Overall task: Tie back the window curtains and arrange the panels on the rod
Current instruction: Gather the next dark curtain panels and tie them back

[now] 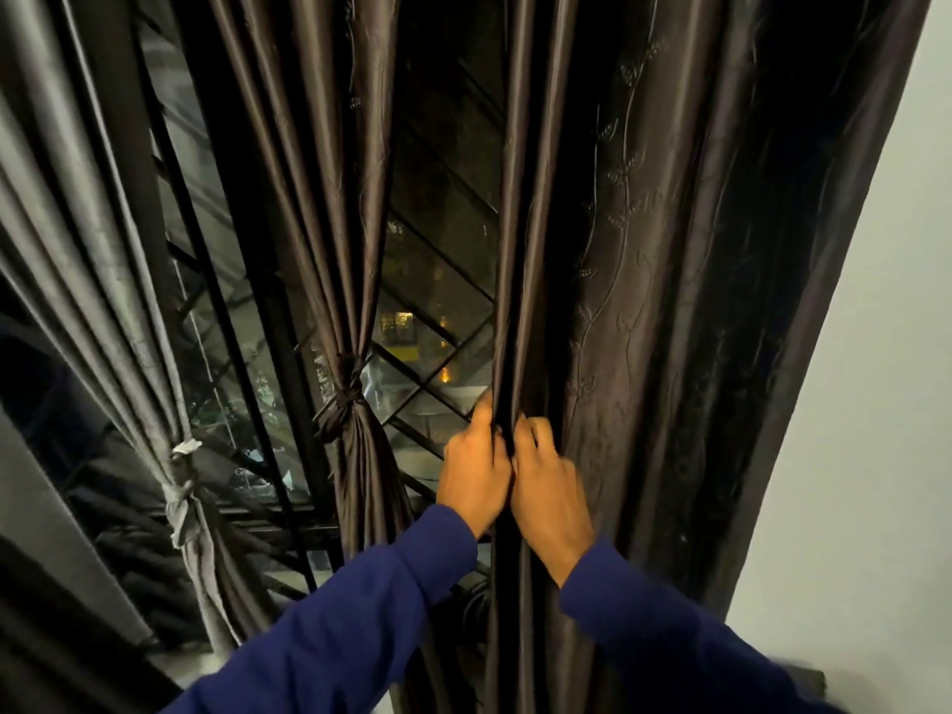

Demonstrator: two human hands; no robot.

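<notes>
Head view: I'm gripping the right curtain panel (644,301) along its inner edge, left hand (476,468) and right hand (548,489) side by side, fingers curled round the folds. It's dark, glossy, vine-embroidered and hanging loose by the wall (876,353). The middle panel (329,198) and grey panel (92,249) are hanging knotted. Rod cut off above.

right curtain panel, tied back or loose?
Loose. The right panel hangs untied; both hands bunch its inner edge. The middle panel is already knotted.
</notes>
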